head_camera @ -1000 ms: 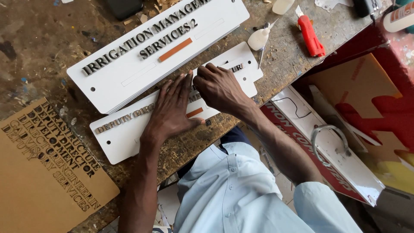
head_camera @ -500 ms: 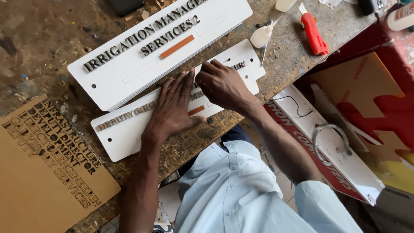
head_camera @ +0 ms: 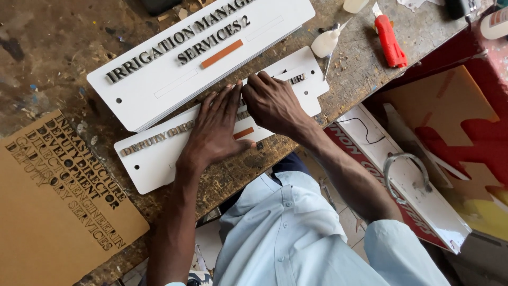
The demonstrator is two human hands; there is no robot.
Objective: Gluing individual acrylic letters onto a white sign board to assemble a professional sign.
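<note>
The left hand [head_camera: 214, 130] lies flat, fingers spread and straight, pressing down on the middle of a long white plastic sign plate [head_camera: 153, 164] with raised dark letters. The right hand [head_camera: 272, 103] sits just beside it, fingers curled and fingertips pushing on the plate's lettering line; neither hand grips anything, both only press. The plate lies under both palms, slanted across the worn, stained wooden bench [head_camera: 47, 58]. As far as can be judged, the letters at the plate's left and right ends are already set, along with a small orange bar [head_camera: 244, 133]; the middle stretch is hidden under the hands. Touching its upper edge lies a larger white lettered plate [head_camera: 159, 90], apparently complete. Further out are a white glue bottle [head_camera: 325, 43], a red utility knife [head_camera: 389, 41] and a brown sheet of cut letters [head_camera: 47, 212].
</note>
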